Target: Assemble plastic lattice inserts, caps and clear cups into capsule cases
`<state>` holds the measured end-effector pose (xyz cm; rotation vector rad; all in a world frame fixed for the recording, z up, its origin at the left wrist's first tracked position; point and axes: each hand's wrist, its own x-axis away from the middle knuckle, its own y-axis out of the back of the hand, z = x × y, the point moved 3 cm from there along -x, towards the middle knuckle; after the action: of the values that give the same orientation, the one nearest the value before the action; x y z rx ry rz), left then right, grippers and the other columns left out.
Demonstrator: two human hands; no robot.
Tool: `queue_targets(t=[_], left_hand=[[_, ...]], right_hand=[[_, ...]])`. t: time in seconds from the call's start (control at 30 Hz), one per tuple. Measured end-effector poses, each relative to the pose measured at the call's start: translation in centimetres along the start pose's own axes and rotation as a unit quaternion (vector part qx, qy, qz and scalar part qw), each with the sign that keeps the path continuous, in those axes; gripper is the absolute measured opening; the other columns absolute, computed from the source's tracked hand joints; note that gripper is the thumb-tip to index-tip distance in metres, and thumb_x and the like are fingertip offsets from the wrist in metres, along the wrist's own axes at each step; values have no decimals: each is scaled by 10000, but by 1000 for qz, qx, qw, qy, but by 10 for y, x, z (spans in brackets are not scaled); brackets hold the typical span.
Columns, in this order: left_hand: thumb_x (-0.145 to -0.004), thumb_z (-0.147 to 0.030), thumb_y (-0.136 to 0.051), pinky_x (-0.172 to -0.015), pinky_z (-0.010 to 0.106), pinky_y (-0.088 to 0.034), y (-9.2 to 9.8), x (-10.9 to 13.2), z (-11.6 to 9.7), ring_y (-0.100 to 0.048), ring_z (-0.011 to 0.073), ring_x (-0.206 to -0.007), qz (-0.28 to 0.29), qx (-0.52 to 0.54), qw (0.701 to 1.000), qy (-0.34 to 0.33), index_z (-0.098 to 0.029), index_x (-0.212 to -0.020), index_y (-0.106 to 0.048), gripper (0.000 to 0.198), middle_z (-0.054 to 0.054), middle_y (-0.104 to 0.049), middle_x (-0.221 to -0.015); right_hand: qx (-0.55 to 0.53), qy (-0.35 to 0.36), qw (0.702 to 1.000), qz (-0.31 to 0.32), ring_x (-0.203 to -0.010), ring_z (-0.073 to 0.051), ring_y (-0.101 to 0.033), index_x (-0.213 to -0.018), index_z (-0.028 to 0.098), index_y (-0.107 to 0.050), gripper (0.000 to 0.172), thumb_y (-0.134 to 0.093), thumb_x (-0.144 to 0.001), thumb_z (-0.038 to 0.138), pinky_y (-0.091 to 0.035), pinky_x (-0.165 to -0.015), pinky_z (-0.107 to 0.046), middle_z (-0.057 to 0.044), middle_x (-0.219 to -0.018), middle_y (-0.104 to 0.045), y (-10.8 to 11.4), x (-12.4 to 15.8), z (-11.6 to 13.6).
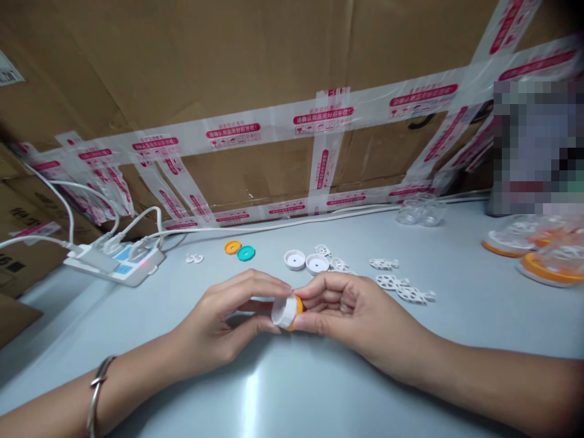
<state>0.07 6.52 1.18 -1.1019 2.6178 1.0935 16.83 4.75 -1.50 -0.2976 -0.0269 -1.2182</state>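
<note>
Cardboard boxes criss-crossed with printed tape wall off the back, and a pale grey surface [292, 389] runs out in front of them. Both hands meet at centre. The left hand [219, 322] pinches a white cap [283, 311], thumb under, fingertips over the rim. The right hand [353, 307] closes finger and thumb on an orange disc [298, 304] that sits tight against the cap's right side. Both grips are closed and nothing else is in either hand; the pair is held just above the surface.

By the look of it, this is the mating step, disc going into cap. Finishing it calls for keeping the two faces square and squeezing evenly, since a tilt could jam the edge.

Now the count, all read off the cap:
- Just beyond it sit two loose caps [305, 261], open side up.
- Beyond and left are two rings, one orange [232, 247] and one teal [246, 253].
- Farther left is one small white bit [194, 258], then one power strip [114, 264] with plugs in it.
- Beyond and right lie white lattice wheels [401, 286], roughly six, though some overlap so I cannot be sure.
- Far right are clear cups [420, 213], perhaps three, and domed pieces on orange bases [533, 255], too blurred to number.

One bracelet [98, 389] circles the left wrist.
</note>
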Motion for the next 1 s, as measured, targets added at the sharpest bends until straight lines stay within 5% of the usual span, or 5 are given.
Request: queue_targets(t=[1.0], left_hand=[[-775, -155, -640, -709, 215, -569, -6, 0, -15, -613, 149, -837, -17, -76, 997, -4, -179, -1063, -582, 295, 73, -631, -927]], right_hand=[[17, 29, 999, -9, -692, -133, -645, -647, 216, -661, 78, -709, -601, 175, -507, -689, -244, 40, -648, -671, -4, 8, 2]])
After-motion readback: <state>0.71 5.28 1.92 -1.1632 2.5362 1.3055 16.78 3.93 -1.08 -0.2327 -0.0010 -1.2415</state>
